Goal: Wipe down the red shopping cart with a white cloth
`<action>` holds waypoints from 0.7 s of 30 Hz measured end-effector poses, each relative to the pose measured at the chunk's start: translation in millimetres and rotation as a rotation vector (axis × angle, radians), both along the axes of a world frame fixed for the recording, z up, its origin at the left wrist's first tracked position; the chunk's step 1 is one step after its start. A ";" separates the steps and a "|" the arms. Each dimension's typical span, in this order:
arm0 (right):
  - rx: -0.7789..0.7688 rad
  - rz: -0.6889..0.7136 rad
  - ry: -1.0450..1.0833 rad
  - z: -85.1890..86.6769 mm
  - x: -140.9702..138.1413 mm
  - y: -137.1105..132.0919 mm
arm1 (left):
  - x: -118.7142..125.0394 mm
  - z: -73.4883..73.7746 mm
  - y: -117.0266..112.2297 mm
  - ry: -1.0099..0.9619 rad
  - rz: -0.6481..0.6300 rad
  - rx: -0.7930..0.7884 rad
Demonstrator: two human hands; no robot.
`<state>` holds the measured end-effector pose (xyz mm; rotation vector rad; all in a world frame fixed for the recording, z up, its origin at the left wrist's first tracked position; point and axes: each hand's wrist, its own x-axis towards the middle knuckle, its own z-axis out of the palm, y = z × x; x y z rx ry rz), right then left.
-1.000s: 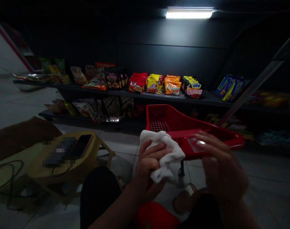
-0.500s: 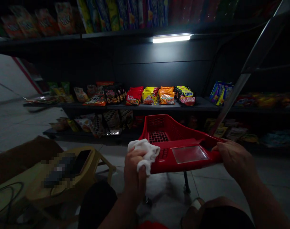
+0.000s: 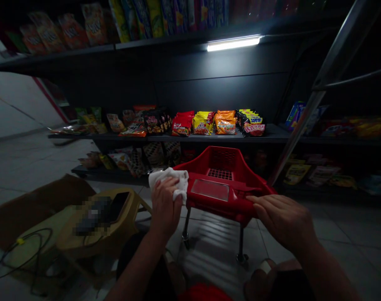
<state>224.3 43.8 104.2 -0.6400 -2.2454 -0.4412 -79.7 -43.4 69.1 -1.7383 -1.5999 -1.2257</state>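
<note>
A red shopping cart [image 3: 240,165] with a basket of plastic mesh stands in front of me on metal legs with casters. Its handle bar carries a clear rectangular panel [image 3: 210,189]. My left hand [image 3: 167,200] is closed around a white cloth [image 3: 168,179], which lies against the left end of the handle. At the handle's right end, my right hand [image 3: 282,217] grips the red bar, fingers over the top. My palm and the back of the hand hide part of the cart there.
Packaged snacks [image 3: 225,122] line the dark shelves [image 3: 209,140] ahead under a lit tube [image 3: 233,43]. A metal pole [image 3: 318,83] slants on the right. On the left, a yellowish stool [image 3: 127,213] bears a phone [image 3: 119,207] and a blurred object. A black cable [image 3: 24,259] lies further left.
The cart's handle has turned and shifted left in view, its left end now farther away. Both hands have moved left with it, the cloth still in the left. The view has also shifted slightly.
</note>
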 end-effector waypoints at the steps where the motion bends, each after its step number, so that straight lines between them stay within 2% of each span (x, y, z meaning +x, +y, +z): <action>1: -0.007 0.027 0.008 0.2 -6.4 -2.7 | 3.5 4.3 2.7 -0.028 -0.003 -0.003; 3: -0.014 0.055 0.031 -0.3 -17.6 -8.9 | 28.9 12.8 6.4 -0.018 -0.093 -0.029; 6: -0.028 0.104 0.127 -3.8 -25.8 -15.6 | 89.5 20.3 7.6 0.121 -0.326 -0.048; 8: -0.039 0.140 0.221 -8.0 -23.9 -15.8 | 120.1 20.9 7.4 0.147 -0.357 -0.035; 9: -0.043 0.148 0.262 -10.6 -21.0 -14.6 | 127.3 20.3 7.5 0.170 -0.369 -0.026; 11: -0.066 0.153 0.312 -16.5 -12.9 -10.9 | 122.2 17.9 7.8 0.237 -0.398 -0.023; 14: -0.180 0.148 0.360 -25.5 0.1 -5.2 | 75.8 12.8 7.4 0.268 -0.383 -0.030; 16: -0.264 0.157 0.402 -30.2 5.2 -3.0 | 37.5 9.6 6.6 0.161 -0.248 -0.032; 18: -0.345 0.186 0.504 -32.5 5.1 -2.8 | 12.7 7.8 6.5 0.036 -0.080 -0.016; 19: -0.384 0.200 0.585 -32.6 3.0 -3.3 | 9.4 7.6 6.8 -0.006 -0.027 -0.007; 21: -0.425 0.217 0.728 -30.9 -4.0 -5.3 | 24.6 8.1 7.9 -0.024 -0.027 -0.006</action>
